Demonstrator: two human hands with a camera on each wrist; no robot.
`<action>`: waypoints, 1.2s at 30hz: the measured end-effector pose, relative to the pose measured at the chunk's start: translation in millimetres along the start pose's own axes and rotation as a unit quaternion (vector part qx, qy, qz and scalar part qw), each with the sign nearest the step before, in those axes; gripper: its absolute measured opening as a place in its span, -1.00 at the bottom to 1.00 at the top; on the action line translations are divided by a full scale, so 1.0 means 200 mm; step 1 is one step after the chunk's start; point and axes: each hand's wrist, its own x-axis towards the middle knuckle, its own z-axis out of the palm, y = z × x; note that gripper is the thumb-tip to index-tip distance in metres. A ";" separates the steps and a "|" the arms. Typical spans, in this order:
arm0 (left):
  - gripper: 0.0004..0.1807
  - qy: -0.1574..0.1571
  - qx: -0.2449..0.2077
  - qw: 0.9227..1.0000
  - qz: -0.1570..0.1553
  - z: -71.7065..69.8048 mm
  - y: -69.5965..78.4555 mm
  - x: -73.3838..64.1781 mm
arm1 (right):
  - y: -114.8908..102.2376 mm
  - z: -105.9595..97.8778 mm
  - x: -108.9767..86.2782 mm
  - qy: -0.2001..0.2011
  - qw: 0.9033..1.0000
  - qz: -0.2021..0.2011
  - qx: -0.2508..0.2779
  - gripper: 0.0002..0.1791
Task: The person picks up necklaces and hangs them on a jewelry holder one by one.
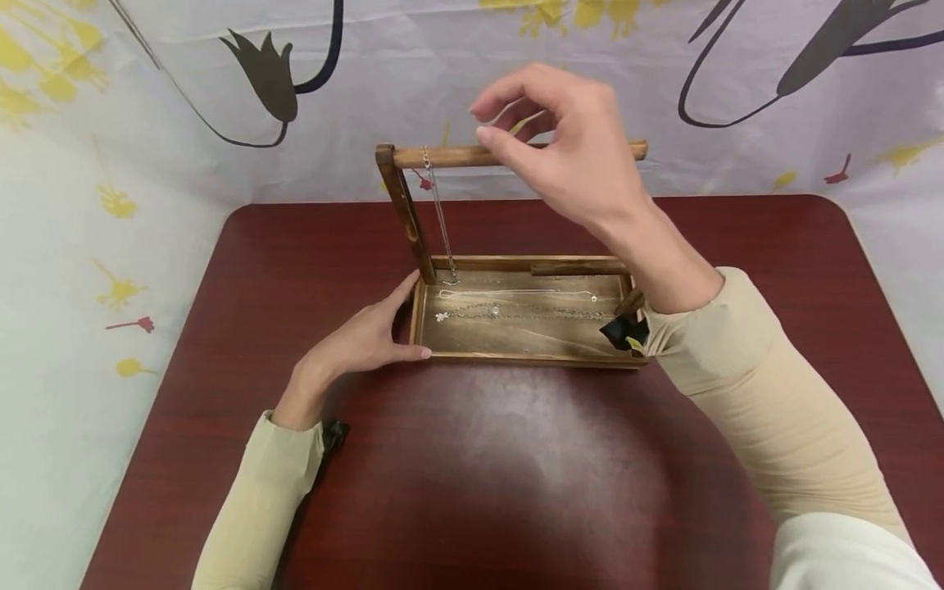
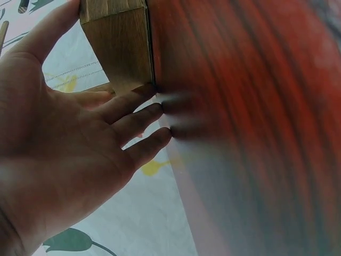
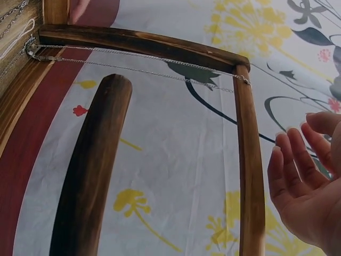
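A wooden jewelry stand with a shallow tray (image 1: 531,358) stands on the table. From the left part of its top bar (image 1: 450,156) hangs a thin chain necklace (image 1: 441,215), its lower end reaching the tray. My left hand (image 1: 361,338) holds the tray's left end, thumb at the front corner and index finger toward the back; the other fingertips (image 2: 165,133) touch the tabletop. Just over the bar is my right hand (image 1: 564,139), fingers loosely bent, thumb and index finger apart, nothing between them. More necklaces (image 1: 509,313) lie in the tray, one with a flower pendant (image 1: 442,316).
A shorter dark wooden bar (image 3: 90,165) with a free rounded end sits below the top bar. The dark red table (image 1: 472,459) has its far edge just behind the stand. Printed cloth (image 1: 369,98) covers the walls. Black straps (image 1: 625,334) show at both cuffs.
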 end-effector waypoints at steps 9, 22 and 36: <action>0.20 -0.006 0.013 1.000 0.005 -0.01 0.00 0.00 | -0.02 -0.03 -0.03 0.011 1.000 0.011 -0.004 -0.84; 0.22 -0.012 0.020 1.000 -0.003 -0.02 0.03 0.01 | 0.02 -0.07 -0.08 0.017 1.000 0.011 0.021 -0.84; 0.26 0.023 0.032 0.999 0.027 0.00 0.04 0.03 | 0.06 -0.15 -0.16 0.013 1.000 -0.005 0.007 -0.83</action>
